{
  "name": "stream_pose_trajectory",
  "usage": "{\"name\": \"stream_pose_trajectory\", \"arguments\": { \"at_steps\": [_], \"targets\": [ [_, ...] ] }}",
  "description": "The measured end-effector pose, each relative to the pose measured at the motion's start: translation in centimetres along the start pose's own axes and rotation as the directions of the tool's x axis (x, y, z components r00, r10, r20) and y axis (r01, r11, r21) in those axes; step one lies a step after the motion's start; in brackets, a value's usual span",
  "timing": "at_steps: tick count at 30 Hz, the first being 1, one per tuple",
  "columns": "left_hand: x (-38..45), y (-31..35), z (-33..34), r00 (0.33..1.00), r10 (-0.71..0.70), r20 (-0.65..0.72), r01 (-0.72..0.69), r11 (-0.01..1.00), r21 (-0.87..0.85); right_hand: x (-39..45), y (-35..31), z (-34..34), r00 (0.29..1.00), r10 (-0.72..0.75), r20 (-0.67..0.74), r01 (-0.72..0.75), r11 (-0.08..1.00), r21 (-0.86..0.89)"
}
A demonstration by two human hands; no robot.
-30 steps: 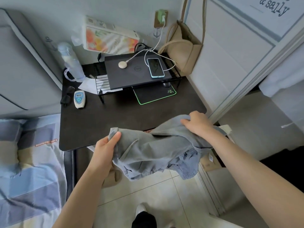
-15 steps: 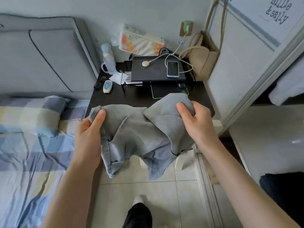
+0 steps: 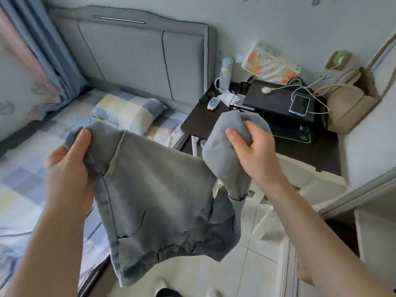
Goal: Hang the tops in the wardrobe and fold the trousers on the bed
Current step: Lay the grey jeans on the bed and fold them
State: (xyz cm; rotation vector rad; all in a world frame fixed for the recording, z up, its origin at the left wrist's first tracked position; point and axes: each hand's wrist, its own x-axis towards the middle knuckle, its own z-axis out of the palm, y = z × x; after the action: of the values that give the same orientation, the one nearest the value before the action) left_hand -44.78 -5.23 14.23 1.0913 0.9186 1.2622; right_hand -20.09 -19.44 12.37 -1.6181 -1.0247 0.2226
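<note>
A pair of grey trousers (image 3: 162, 196) hangs in the air between both hands, above the bed's right edge and the tiled floor. My left hand (image 3: 68, 168) grips one end of the cloth with the thumb on top. My right hand (image 3: 248, 151) grips a bunched fold at the other end. A pocket seam and a hem show on the hanging part. The bed (image 3: 23, 189) with checked blue and yellow sheets lies at the left. The wardrobe's sliding door frame (image 3: 360, 194) shows at the right edge.
A checked pillow (image 3: 126, 110) lies at the grey headboard (image 3: 137, 58). A dark bedside table (image 3: 308, 153) holds a laptop (image 3: 276, 97), a phone (image 3: 299, 105), a bottle (image 3: 226, 73) and a beige bag (image 3: 351, 103). A white stool (image 3: 300, 183) stands below my right arm.
The view has swung left toward the bed. Both hands have carried the trousers leftward and spread them wider apart, so the cloth hangs flatter.
</note>
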Motion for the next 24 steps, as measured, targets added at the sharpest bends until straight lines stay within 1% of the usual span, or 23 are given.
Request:
{"name": "stream_pose_trajectory", "arguments": {
  "at_steps": [6,8,11,13,14,17,19,21,24],
  "targets": [
    [-0.7,2.0,-8.7,0.998,-0.005,-0.059,0.006,1.000,0.019,-0.2,-3.6,9.6,0.975,-0.044,0.220,0.025,0.996,0.087],
    [-0.7,2.2,-11.5,0.999,-0.029,-0.028,0.030,0.998,0.055,-0.3,-5.1,12.8,0.961,-0.061,0.271,0.035,0.995,0.097],
    [-0.7,2.1,-16.3,0.994,-0.102,0.033,0.093,0.976,0.195,-0.5,-7.8,17.9,0.931,-0.118,0.346,0.081,0.990,0.119],
    [-0.4,1.9,-19.3,0.987,-0.160,0.028,0.150,0.962,0.230,-0.8,-9.7,21.9,0.889,-0.146,0.433,0.084,0.984,0.160],
    [-0.1,1.8,-20.8,0.983,-0.184,0.026,0.174,0.961,0.216,-1.0,-10.8,24.2,0.862,-0.156,0.482,0.082,0.982,0.172],
    [0.9,1.5,-23.4,0.976,-0.218,0.016,0.211,0.959,0.190,-1.6,-13.6,30.2,0.782,-0.198,0.591,0.137,0.980,0.147],
    [2.1,1.4,-24.9,0.978,-0.206,-0.047,0.211,0.947,0.242,-1.8,-15.1,34.3,0.751,-0.218,0.623,0.192,0.975,0.109],
    [3.7,1.4,-26.7,0.977,-0.136,-0.165,0.183,0.932,0.312,-1.9,-16.4,38.3,0.730,-0.210,0.650,0.233,0.971,0.052],
    [5.5,1.4,-28.8,0.950,-0.052,-0.307,0.136,0.956,0.259,-1.6,-17.6,42.1,0.685,-0.199,0.701,0.288,0.958,-0.009]
  ]
}}
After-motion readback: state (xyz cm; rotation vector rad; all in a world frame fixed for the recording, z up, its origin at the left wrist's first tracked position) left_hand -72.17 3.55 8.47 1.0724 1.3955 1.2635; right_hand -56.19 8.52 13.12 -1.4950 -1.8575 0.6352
